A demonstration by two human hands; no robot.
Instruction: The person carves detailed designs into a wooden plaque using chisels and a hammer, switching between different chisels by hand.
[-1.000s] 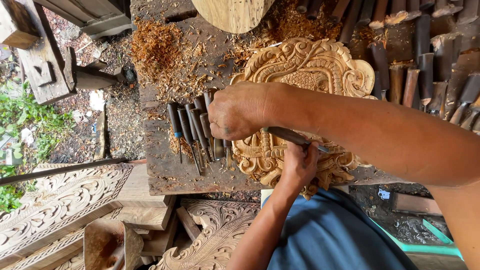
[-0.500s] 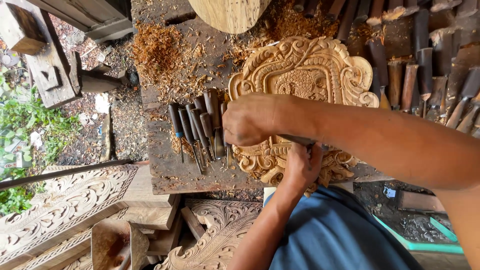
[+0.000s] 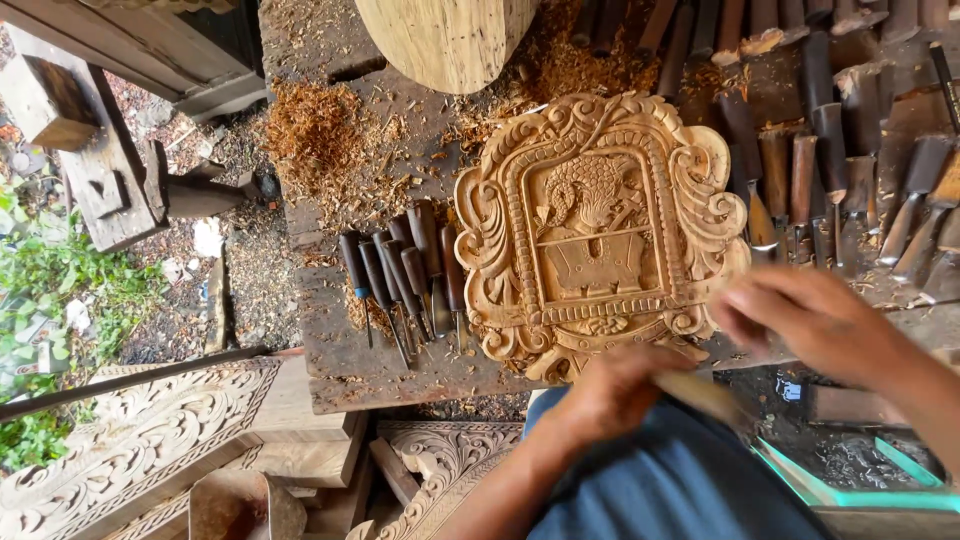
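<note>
The carving (image 3: pixel 600 235), a pale wooden panel with scrolled borders and a figure at its centre, is lying flat on the dark, chip-strewn bench (image 3: pixel 330 330). Both hands are sitting at its near edge, toward the person's body.

The left hand (image 3: pixel 615 395) is resting at the panel's bottom edge, touching or overlapping it there, and its fingers are wrapping around a pale tool handle (image 3: pixel 700 395) that is running off to the right, over the blue cloth of the person's lap. The tool's tip is blurred, so its kind cannot be told.

The right hand (image 3: pixel 810 320) is hovering just off the panel's lower right corner, beside the rim rather than on the carved face. It is blurred; its fingers are looking loosely curled and nothing is showing in its grasp, though whether it is touching the handle cannot be told.

A small cluster of chisels (image 3: pixel 405 275) is lying just left of the panel, handles away from the person. A longer row of chisels (image 3: pixel 850 170) is lining the bench to the right, beyond the right hand. A round block of wood (image 3: pixel 450 40) is standing at the far edge, with shavings (image 3: pixel 315 125) heaped to its left.
</note>
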